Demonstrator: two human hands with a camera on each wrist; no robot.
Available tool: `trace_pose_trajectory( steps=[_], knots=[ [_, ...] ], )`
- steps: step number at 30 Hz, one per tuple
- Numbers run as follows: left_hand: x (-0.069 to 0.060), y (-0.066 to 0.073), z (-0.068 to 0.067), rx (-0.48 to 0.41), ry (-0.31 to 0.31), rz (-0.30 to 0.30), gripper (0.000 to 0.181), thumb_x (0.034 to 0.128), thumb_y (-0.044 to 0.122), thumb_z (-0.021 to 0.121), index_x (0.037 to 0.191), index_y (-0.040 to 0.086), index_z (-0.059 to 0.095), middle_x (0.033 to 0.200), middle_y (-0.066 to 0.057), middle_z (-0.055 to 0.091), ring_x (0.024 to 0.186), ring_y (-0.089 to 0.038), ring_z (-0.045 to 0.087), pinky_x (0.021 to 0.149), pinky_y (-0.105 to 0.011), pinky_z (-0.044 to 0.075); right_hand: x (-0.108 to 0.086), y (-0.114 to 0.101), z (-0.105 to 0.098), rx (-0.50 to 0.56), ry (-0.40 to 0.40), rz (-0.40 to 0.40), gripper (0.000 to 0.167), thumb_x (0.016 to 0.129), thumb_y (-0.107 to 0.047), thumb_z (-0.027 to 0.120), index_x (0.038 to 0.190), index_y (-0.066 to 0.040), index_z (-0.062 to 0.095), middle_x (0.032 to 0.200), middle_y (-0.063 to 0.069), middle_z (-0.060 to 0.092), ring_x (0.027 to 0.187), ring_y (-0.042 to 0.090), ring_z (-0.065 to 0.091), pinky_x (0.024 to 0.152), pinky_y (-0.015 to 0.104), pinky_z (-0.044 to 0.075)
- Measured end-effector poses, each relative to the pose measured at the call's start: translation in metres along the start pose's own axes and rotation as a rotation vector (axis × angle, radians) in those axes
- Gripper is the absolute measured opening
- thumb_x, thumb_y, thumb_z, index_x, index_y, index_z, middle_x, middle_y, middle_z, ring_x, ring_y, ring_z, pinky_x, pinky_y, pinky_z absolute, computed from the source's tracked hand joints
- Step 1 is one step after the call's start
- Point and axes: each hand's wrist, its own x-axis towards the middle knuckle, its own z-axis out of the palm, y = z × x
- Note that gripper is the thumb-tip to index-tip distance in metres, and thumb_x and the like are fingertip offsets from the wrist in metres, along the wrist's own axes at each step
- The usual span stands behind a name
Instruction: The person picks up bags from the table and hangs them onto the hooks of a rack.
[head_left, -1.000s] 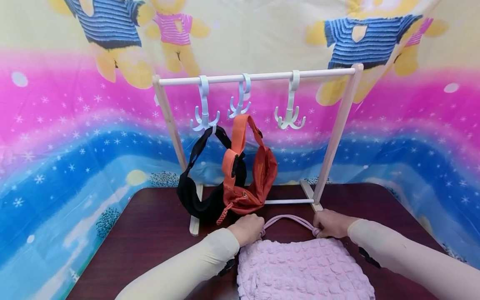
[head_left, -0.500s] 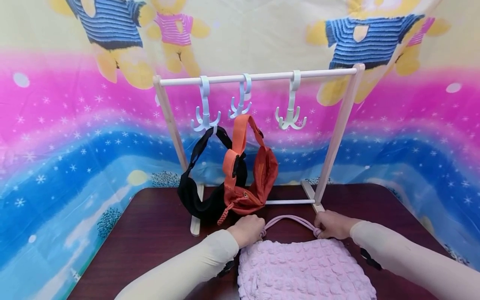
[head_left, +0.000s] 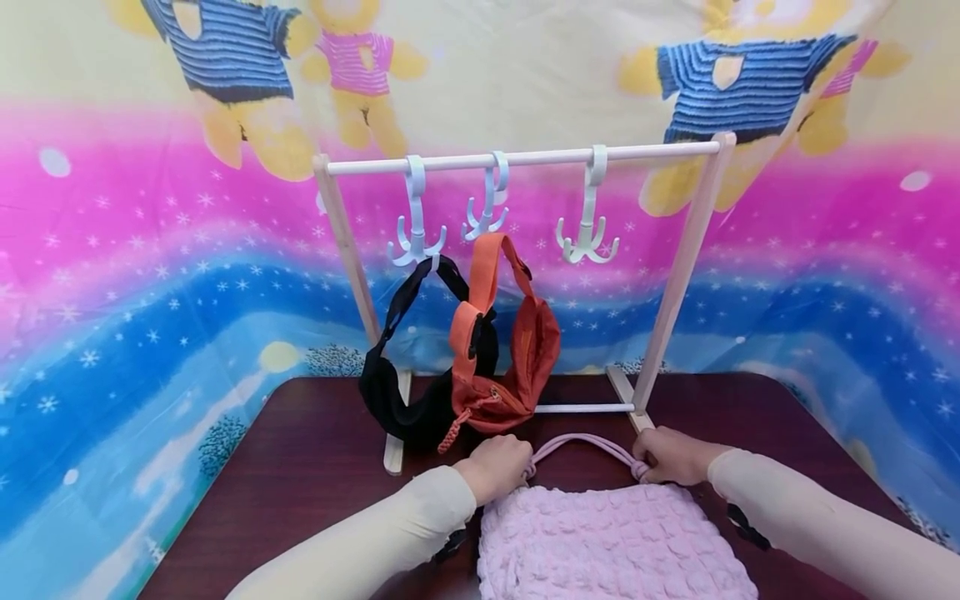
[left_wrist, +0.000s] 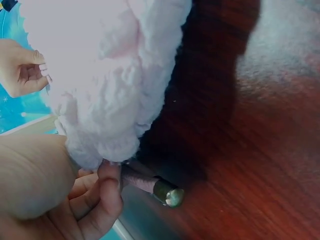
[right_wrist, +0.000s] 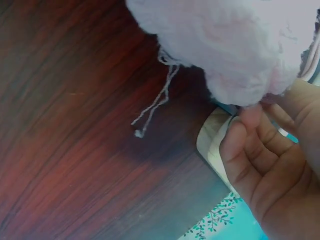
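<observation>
A pale pink puffy bag (head_left: pixel 611 542) hangs between both hands at the near side of the table, its corded handle (head_left: pixel 581 439) arching above the top edge. My left hand (head_left: pixel 497 468) pinches the bag's top left corner by the handle's knot. In the left wrist view, a cord end with a metal tip (left_wrist: pixel 169 194) pokes out beside the fingers. The right hand (head_left: pixel 678 455) grips the opposite top corner; in the right wrist view, thumb and fingers (right_wrist: pixel 237 135) close on its edge. Loose threads (right_wrist: pixel 150 110) dangle from the fabric there.
Behind stands a wooden rack (head_left: pixel 678 275) carrying several white claw hooks (head_left: pixel 587 217). A black waist bag (head_left: pixel 405 400) and an orange waist bag (head_left: pixel 536 342) hang on its left half. The dark red table (head_left: pixel 300 475) meets a printed backdrop cloth (head_left: pixel 135 275).
The head view has shifted slightly, so everything sits a little lower and further right. Both hands keep their hold on the pink bag, with hardly any movement.
</observation>
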Motion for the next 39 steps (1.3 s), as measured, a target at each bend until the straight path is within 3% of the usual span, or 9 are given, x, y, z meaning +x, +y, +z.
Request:
trace_pose_trajectory(
  steps=[6,13,17,27,39],
  knots=[
    [-0.004,0.001,0.004,-0.047,0.024,-0.015,0.024,0.0853,0.024,0.082,0.075,0.017,0.061,0.076,0.004,0.066,0.07,-0.008,0.064,0.06,-0.025,0.049,-0.002,-0.001,0.0,0.007,-0.015,0.013,0.023,0.082,-0.002,0.078,0.072,-0.014,0.062,0.065,-0.012,0.041,0.058,0.001,0.037,0.058,0.021,0.034],
    [-0.011,0.004,0.007,-0.036,0.086,-0.022,0.012,0.0858,0.023,0.081,0.084,0.018,0.07,0.081,0.005,0.071,0.075,-0.008,0.068,0.062,-0.025,0.053,-0.003,-0.003,0.0,0.005,-0.011,0.003,0.023,0.081,-0.001,0.078,0.071,-0.014,0.062,0.062,-0.013,0.038,0.056,0.0,0.035,0.057,0.02,0.033],
    [-0.011,0.004,0.009,-0.039,0.1,-0.035,0.014,0.085,0.023,0.082,0.082,0.017,0.069,0.08,0.004,0.072,0.072,-0.009,0.068,0.059,-0.026,0.053,-0.005,-0.003,-0.001,0.005,-0.009,0.02,0.021,0.082,-0.003,0.078,0.07,-0.014,0.065,0.061,-0.013,0.037,0.055,0.001,0.034,0.056,0.02,0.032],
    [-0.013,0.002,0.005,-0.013,0.116,-0.036,0.017,0.0861,0.024,0.081,0.081,0.015,0.068,0.081,-0.001,0.073,0.073,-0.014,0.07,0.059,-0.029,0.054,-0.009,0.001,-0.006,0.07,0.02,0.005,0.031,0.084,-0.004,0.077,0.063,-0.014,0.057,0.059,-0.014,0.029,0.051,0.0,0.028,0.053,0.019,0.029],
    [-0.018,0.002,-0.002,-0.009,0.124,-0.039,0.016,0.0903,0.023,0.077,0.087,0.013,0.065,0.086,-0.003,0.073,0.077,-0.018,0.072,0.063,-0.03,0.056,-0.018,0.005,-0.011,0.088,0.067,-0.047,0.02,0.089,-0.011,0.076,0.072,-0.013,0.066,0.062,-0.012,0.029,0.053,-0.002,0.027,0.054,0.019,0.032]
  ],
)
